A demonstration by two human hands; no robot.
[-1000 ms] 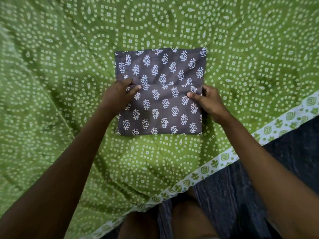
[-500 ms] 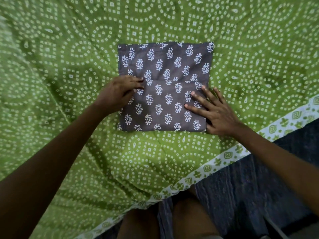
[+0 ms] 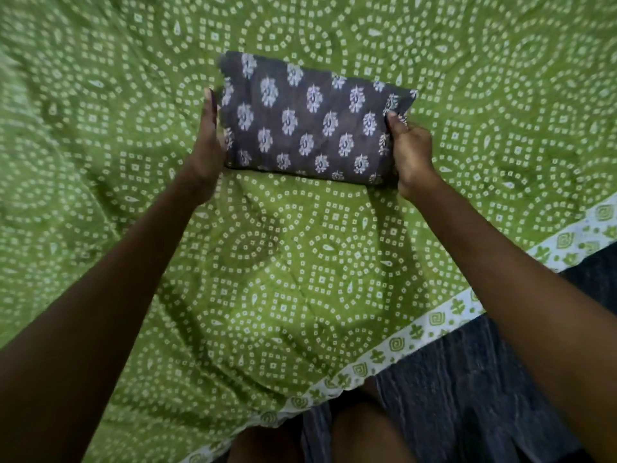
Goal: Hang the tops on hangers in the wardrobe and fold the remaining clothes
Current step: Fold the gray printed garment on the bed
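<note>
A folded grey garment with a white floral print [image 3: 310,121] is held between my hands over the green patterned bedsheet [image 3: 300,269], tilted and seemingly raised a little off it. My left hand [image 3: 208,145] lies along its left edge with fingers straight, palm against the cloth. On the right edge, my right hand [image 3: 409,148] grips the garment with curled fingers, thumb on top near the corner. The underside of the garment is hidden.
The sheet's white bordered edge [image 3: 434,322] runs diagonally at lower right, with dark floor [image 3: 484,396] beyond it. My knees [image 3: 360,436] show at the bottom. No hangers or wardrobe are in view.
The garment was a flat square on the sheet under both hands. It is now a narrower folded packet, held at both side edges and lifted slightly.
</note>
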